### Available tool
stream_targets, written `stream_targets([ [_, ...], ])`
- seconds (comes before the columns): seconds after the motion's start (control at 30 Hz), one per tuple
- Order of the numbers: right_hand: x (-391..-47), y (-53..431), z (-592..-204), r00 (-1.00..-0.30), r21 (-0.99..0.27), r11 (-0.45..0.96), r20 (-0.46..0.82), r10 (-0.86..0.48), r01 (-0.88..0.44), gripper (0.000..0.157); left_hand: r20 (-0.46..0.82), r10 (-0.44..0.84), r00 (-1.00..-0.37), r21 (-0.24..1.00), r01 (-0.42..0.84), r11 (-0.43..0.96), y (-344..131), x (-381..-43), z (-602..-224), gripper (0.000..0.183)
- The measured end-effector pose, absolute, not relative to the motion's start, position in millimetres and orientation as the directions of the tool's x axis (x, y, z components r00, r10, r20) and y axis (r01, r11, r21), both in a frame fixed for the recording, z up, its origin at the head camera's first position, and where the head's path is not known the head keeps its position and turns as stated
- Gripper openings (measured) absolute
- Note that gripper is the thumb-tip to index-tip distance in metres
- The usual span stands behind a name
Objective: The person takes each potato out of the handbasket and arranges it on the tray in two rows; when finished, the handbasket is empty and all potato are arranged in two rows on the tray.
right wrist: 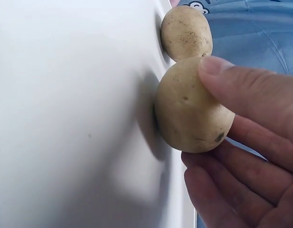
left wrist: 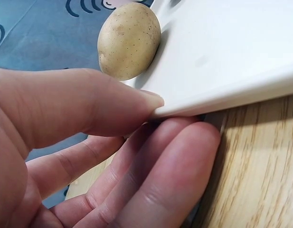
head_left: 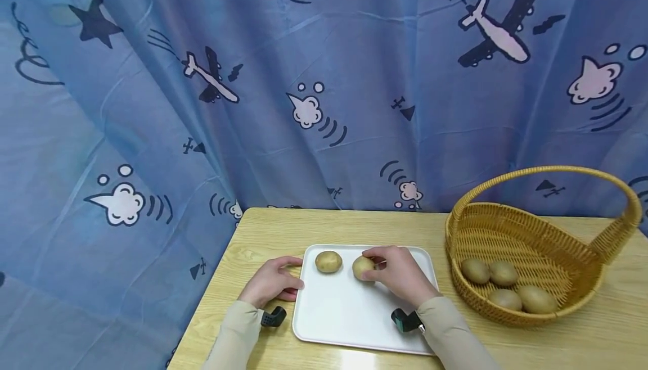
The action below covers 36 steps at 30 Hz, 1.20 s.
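Note:
A white tray lies on the table, and my left hand pinches its left rim. In the left wrist view the thumb is on the rim, with the fingers curled below it. Over the tray's far part, my right hand grips a potato between thumb and fingers. The right wrist view shows this potato close to the tray surface; whether it touches is unclear. Another potato sits near the tray's far left corner, to the left of the held one.
To the right of the tray stands a wicker basket with a tall arched handle. Several potatoes lie inside it. A blue patterned curtain hangs behind and left of the wooden table.

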State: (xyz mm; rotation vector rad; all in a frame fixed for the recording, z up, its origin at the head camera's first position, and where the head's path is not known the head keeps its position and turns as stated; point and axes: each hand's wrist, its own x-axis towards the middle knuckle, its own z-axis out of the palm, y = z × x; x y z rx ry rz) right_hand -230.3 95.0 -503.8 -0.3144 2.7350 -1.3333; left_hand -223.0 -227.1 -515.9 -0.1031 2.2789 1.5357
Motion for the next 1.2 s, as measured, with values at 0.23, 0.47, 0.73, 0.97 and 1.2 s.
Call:
stream_targets([
  [0.23, -230, 98, -506, -0.978, -0.807, 0.577, 0.005, -0.21, -0.128, 0.046, -0.358, 0.152, -0.921, 0.872, -0.272, 0.407, -224, -223, -513, 0.064],
  [0.47, -231, 98, -506, -0.977, -0.812, 0.57, 0.003, -0.212, -0.126, 0.048, -0.361, 0.155, -0.919, 0.877, -0.278, 0.393, -224, -224, -513, 0.063],
  [0.73, -230, 101, -505, -0.976, -0.82, 0.558, 0.002, -0.218, -0.126, 0.05, -0.367, 0.168, -0.915, 0.876, -0.279, 0.393, -224, -224, -513, 0.064],
  [0.97, -218, 107, -492, -0.98, -0.829, 0.547, 0.007, -0.199, -0.118, 0.048, -0.37, 0.172, -0.913, 0.88, -0.285, 0.379, -225, -226, -517, 0.066],
  [1.2, -177, 140, -459, -0.963, -0.791, 0.567, 0.098, -0.253, -0.229, 0.042, -0.376, 0.169, -0.911, 0.879, -0.293, 0.376, -228, -224, -518, 0.068],
])
